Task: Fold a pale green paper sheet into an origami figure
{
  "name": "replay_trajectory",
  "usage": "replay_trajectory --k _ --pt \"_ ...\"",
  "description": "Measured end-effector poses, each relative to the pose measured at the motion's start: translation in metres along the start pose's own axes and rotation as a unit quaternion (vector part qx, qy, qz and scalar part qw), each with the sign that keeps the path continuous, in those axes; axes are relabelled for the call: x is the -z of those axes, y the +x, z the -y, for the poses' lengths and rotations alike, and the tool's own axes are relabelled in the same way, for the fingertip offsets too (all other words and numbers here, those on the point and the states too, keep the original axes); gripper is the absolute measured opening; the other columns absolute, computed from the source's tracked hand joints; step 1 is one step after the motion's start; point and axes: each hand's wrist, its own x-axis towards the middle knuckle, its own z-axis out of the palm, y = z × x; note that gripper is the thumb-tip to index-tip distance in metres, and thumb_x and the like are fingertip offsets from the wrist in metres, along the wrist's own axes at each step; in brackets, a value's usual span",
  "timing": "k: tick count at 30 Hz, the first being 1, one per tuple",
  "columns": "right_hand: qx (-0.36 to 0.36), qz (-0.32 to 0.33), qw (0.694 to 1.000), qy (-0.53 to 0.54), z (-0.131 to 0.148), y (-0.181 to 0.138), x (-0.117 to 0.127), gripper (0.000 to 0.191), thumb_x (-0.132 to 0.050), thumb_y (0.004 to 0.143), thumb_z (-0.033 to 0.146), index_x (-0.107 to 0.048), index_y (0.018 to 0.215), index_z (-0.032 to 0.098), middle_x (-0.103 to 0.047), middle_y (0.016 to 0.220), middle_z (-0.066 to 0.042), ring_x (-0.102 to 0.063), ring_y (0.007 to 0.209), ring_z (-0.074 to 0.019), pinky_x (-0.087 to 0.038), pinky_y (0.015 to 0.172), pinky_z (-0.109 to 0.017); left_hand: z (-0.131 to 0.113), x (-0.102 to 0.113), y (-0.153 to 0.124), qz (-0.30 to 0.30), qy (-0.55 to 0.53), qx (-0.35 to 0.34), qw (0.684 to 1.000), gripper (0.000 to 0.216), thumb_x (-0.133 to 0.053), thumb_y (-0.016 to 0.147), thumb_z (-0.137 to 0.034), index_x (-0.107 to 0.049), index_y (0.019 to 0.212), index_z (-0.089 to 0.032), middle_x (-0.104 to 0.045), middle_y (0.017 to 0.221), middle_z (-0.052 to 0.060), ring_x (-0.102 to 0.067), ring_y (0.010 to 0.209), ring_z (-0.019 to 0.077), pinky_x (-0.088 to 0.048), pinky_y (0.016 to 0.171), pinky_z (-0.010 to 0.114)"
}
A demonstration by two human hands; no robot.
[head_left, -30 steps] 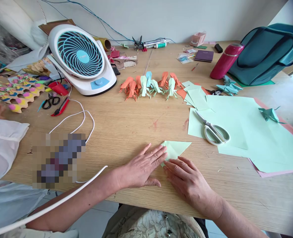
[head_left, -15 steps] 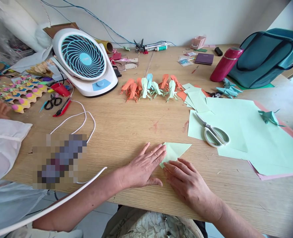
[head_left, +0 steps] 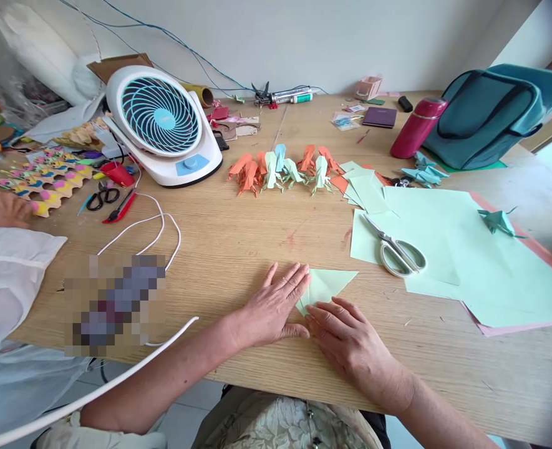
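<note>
A light green sheet of paper (head_left: pixel 329 282), folded into a triangle, lies flat on the wooden table near its front edge. My left hand (head_left: pixel 276 307) rests across the paper's left side, fingers stretched out and thumb spread apart. From the lower right, my right hand (head_left: pixel 348 340) lies on the paper's lower edge with its fingers extended and slightly bent, fingertips close to those of the left. Parts of the paper's left and lower sides are hidden under the fingers. Beyond stand several folded paper figures (head_left: pixel 271 170) in orange, green and blue.
White-handled scissors (head_left: pixel 400 252) lie on large green sheets (head_left: pixel 504 274) at right, near small cut squares (head_left: pixel 367 187). A fan (head_left: pixel 163 125) stands at back left, a pink bottle (head_left: pixel 418 128) and teal bag (head_left: pixel 486 118) at back right. A co-worker's sleeve (head_left: pixel 14 268) shows at left.
Both hands stay on the folded paper, almost unmoved; the left thumb sits slightly nearer the right hand. The view has shifted a little. The co-worker's hand at left has moved.
</note>
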Motion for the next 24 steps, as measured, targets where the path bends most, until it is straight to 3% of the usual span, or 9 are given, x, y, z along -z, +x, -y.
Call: replay_trajectory --k 6,10,17,21,24 --pt "0.002 -0.015 1.0 -0.006 0.001 0.002 0.001 0.023 -0.048 0.098 0.016 -0.071 0.104 0.017 -0.071 0.116 -0.007 -0.062 0.108 -0.0229 -0.046 0.1 -0.046 0.0 0.0 0.004 0.008 0.024 0.018 1.0 0.098 -0.025 0.085 -0.079 -0.016 0.154 -0.009 -0.017 0.161 0.015 -0.014 0.149 0.0317 -0.003 0.118 0.058" --pt "0.005 -0.014 1.0 -0.013 0.001 0.002 0.001 0.024 -0.048 0.098 0.015 -0.071 0.104 0.017 -0.071 0.114 -0.007 -0.062 0.108 -0.0217 -0.046 0.1 -0.045 -0.001 0.001 0.006 0.009 0.045 0.025 0.999 0.096 -0.031 0.084 -0.079 -0.019 0.154 -0.013 -0.018 0.162 0.009 -0.008 0.15 0.0329 -0.002 0.117 0.06" --pt "0.007 -0.015 1.0 -0.005 0.0 0.0 0.0 0.023 -0.049 0.097 0.014 -0.07 0.106 0.017 -0.07 0.117 -0.008 -0.062 0.108 -0.0229 -0.046 0.099 -0.047 0.001 0.002 0.005 0.037 0.015 0.033 0.999 0.097 -0.028 0.084 -0.079 -0.013 0.155 -0.015 -0.015 0.162 0.008 -0.008 0.15 0.0336 -0.003 0.117 0.061" --pt "0.004 -0.012 1.0 -0.006 -0.001 -0.001 -0.001 0.025 -0.048 0.096 0.011 -0.068 0.111 0.014 -0.07 0.118 -0.009 -0.062 0.108 -0.0242 -0.046 0.099 -0.047 0.014 0.007 0.002 0.031 -0.031 0.017 0.999 0.084 -0.019 0.092 -0.07 0.001 0.156 -0.019 -0.015 0.162 0.008 -0.001 0.151 0.0301 -0.006 0.118 0.06" --pt "0.008 -0.015 1.0 -0.012 -0.001 -0.001 -0.001 0.026 -0.047 0.095 0.009 -0.068 0.11 0.013 -0.07 0.116 -0.009 -0.062 0.106 -0.0242 -0.046 0.099 -0.047 0.023 0.013 0.008 -0.007 -0.057 0.071 0.996 0.068 -0.013 0.099 -0.057 0.005 0.155 -0.024 -0.016 0.163 0.005 -0.001 0.151 0.0263 -0.007 0.117 0.061"
